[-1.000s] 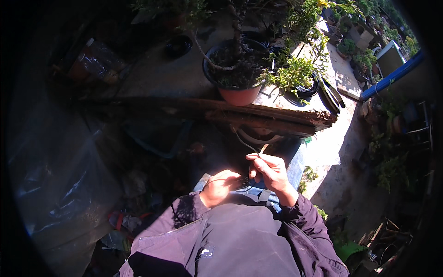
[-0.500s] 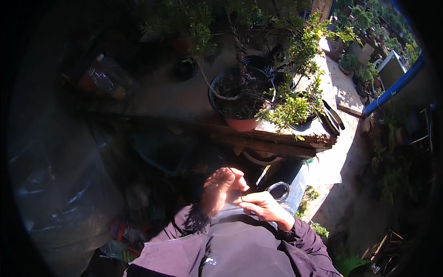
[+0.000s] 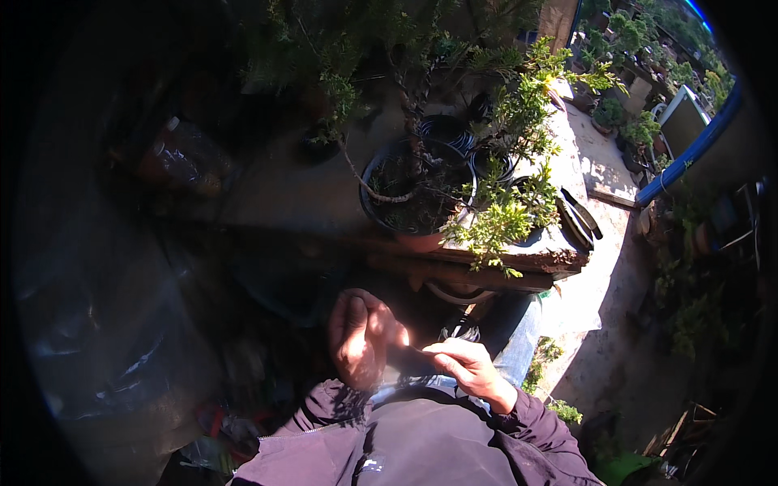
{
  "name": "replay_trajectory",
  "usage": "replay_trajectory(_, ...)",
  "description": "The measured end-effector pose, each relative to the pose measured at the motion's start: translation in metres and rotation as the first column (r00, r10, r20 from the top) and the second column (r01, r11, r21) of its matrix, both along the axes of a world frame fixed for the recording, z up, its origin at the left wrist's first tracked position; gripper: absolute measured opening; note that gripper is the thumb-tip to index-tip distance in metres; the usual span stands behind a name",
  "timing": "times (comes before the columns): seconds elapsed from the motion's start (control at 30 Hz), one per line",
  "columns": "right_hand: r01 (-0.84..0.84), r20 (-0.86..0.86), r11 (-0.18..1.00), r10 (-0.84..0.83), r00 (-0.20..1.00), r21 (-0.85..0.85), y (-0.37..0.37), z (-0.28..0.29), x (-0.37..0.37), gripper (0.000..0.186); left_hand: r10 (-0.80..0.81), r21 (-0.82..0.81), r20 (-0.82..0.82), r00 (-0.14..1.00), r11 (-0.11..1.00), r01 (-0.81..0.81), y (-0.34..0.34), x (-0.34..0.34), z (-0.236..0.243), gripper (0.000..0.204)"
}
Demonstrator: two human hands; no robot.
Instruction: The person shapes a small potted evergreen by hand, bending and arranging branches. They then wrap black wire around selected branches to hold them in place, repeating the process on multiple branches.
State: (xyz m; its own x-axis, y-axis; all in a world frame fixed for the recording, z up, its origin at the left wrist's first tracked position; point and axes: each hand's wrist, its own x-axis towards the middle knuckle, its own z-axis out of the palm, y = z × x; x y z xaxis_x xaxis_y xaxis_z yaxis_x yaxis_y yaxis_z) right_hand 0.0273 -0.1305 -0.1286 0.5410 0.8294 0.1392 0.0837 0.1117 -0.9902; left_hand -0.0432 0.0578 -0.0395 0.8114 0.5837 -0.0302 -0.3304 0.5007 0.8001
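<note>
My left hand (image 3: 356, 336) is curled, thumb against fingers, a little left of and above my right hand; what it holds is too shadowed to make out. My right hand (image 3: 470, 368) pinches what looks like a thin dark wire, its fingertips pointing left, low in front of my body. Just above the right hand, against my jeans, is a dark coil (image 3: 460, 332), partly hidden. Beyond both hands, a juniper with a twisted trunk (image 3: 415, 138) stands in a red pot (image 3: 417, 241) near the front edge of a worn wooden bench (image 3: 275, 202).
Black pots (image 3: 446, 130) crowd behind the juniper, and a plastic bottle (image 3: 182, 158) lies in shade at left. A blue pipe (image 3: 689, 154) and more potted plants (image 3: 628, 32) are at upper right. Clear plastic sheeting (image 3: 97, 340) covers the left side.
My left hand has risen and moved left, curling closed. My right hand has lowered and turned leftward. The view has shifted, putting the bench lower in the picture.
</note>
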Motion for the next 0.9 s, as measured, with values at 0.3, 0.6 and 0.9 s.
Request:
replay_trajectory(0.3, 0.073, -0.492, 0.991, -0.008, 0.870, 0.114, 0.008, -0.014, -0.004, 0.020, -0.188, 0.468, 0.085, 0.978, 0.875, 0.128, 0.009, 0.008, 0.011, 0.031)
replay_trajectory(0.6, 0.315, -0.640, 0.914, -0.085, 0.763, 0.254, -0.014, -0.011, 0.000, 0.024, -0.519, 0.794, -0.418, 0.746, 0.189, 0.577, -0.027, 0.009, -0.043, 0.039)
replay_trajectory(0.9, 0.254, -0.709, 0.932, 0.004, 0.705, 0.258, -0.017, -0.008, -0.007, 0.025, -0.535, 0.661, -0.410, 0.739, 0.384, 0.645, -0.020, -0.011, -0.082, 0.038)
